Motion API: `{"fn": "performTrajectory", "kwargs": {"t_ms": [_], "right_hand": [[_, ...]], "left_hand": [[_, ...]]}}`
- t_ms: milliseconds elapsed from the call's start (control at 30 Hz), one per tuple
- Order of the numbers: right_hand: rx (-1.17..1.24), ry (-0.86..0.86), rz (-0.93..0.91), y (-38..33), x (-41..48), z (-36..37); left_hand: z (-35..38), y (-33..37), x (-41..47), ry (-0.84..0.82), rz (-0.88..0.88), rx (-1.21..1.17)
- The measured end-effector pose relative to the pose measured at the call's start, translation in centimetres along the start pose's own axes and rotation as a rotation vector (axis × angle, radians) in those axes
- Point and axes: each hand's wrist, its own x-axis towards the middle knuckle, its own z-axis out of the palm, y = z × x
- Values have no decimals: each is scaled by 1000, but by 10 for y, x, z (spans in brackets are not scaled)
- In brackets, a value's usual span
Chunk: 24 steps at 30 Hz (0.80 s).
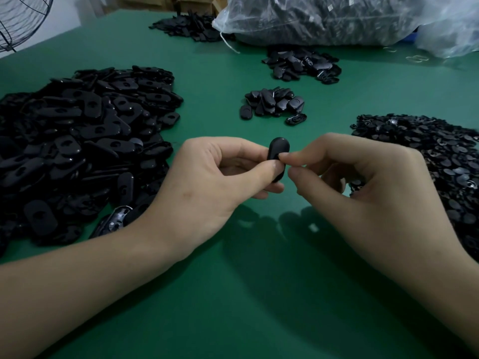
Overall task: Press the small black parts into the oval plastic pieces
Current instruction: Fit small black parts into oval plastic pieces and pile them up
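My left hand [220,174] holds a black oval plastic piece [278,151] upright between thumb and fingers, above the middle of the green table. My right hand [363,177] has its thumb and forefinger pinched together at the oval's right edge; whatever small part sits between them is hidden by the fingertips. A large heap of oval pieces [77,141] lies to the left. A heap of small black parts [425,156] lies to the right, partly behind my right hand.
A small pile of ovals [274,103] lies beyond my hands, with two more piles [303,63] [186,25] farther back. A clear plastic bag of black parts [324,19] fills the far edge. A wire fan guard [20,19] stands at far left. The green table [233,294] extends toward me.
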Motion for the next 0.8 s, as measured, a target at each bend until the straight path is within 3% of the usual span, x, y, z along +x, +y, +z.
{"fn": "performTrajectory", "kwargs": {"t_ms": [167, 333, 433, 800], "right_hand": [[79, 3, 31, -1, -1, -1], [671, -24, 365, 1, 2, 5], [877, -113, 472, 2, 2, 11], [1174, -188, 565, 3, 3, 15]], "left_hand": [[1, 1, 0, 27, 33, 38], [3, 4, -3, 39, 137, 180], [5, 7, -5, 44, 215, 285], [4, 17, -7, 109, 461, 636]]}}
